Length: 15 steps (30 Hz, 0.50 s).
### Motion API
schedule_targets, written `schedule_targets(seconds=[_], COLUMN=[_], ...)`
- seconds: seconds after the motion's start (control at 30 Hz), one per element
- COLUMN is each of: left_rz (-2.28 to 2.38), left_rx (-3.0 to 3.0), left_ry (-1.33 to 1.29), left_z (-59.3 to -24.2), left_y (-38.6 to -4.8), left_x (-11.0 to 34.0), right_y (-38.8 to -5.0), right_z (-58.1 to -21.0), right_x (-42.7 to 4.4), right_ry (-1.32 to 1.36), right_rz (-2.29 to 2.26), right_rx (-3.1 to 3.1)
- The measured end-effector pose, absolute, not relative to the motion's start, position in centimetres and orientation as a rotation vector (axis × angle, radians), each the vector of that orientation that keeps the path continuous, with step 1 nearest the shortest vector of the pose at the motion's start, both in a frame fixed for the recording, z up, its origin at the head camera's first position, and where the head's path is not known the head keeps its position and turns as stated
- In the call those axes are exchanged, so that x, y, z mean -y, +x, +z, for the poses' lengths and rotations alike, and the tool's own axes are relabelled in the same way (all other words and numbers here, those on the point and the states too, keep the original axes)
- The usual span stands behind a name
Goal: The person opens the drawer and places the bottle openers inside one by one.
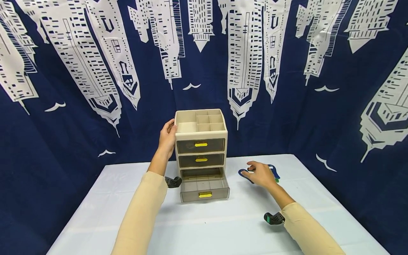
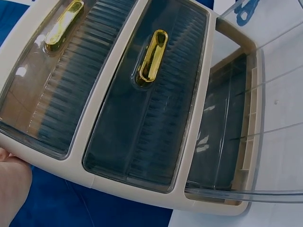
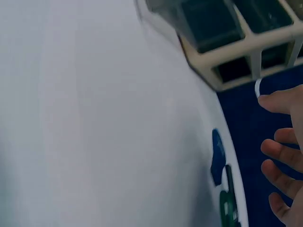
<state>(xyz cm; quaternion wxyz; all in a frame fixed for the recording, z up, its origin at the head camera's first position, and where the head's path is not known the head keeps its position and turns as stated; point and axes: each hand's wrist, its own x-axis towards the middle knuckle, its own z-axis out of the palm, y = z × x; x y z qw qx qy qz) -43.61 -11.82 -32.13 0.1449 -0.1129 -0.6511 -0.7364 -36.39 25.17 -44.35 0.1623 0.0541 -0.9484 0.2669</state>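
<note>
Fingers of the right hand [image 1: 262, 174] curve loosely, empty, near a blue piece [image 3: 218, 158] by the table's [image 1: 105, 198] far edge; the left hand [image 1: 167, 137] rests against the cabinet [image 1: 202, 154]. Drawer [image 1: 204, 190] out, this seems a reach; next calls for a pinch.

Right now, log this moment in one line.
Left hand: touching organizer side | Right hand: empty, near blue item | Bottom drawer: pulled out | Upper two drawers: shut

Left hand [image 1: 167, 138] higher than right hand [image 1: 262, 174]
</note>
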Motion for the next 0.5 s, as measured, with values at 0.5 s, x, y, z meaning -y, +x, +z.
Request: schedule_targets(seconds=[0.5], left_rz=[-2.138], left_rx=[1.864], left_ry=[-0.327], left_z=[-32.1], left_y=[-43.4], left_x=[11.8], right_y=[-38.8], right_z=[-49.3], right_x=[-26.5], right_ry=[-0.006], right_rz=[0.702], right_rx=[2.745])
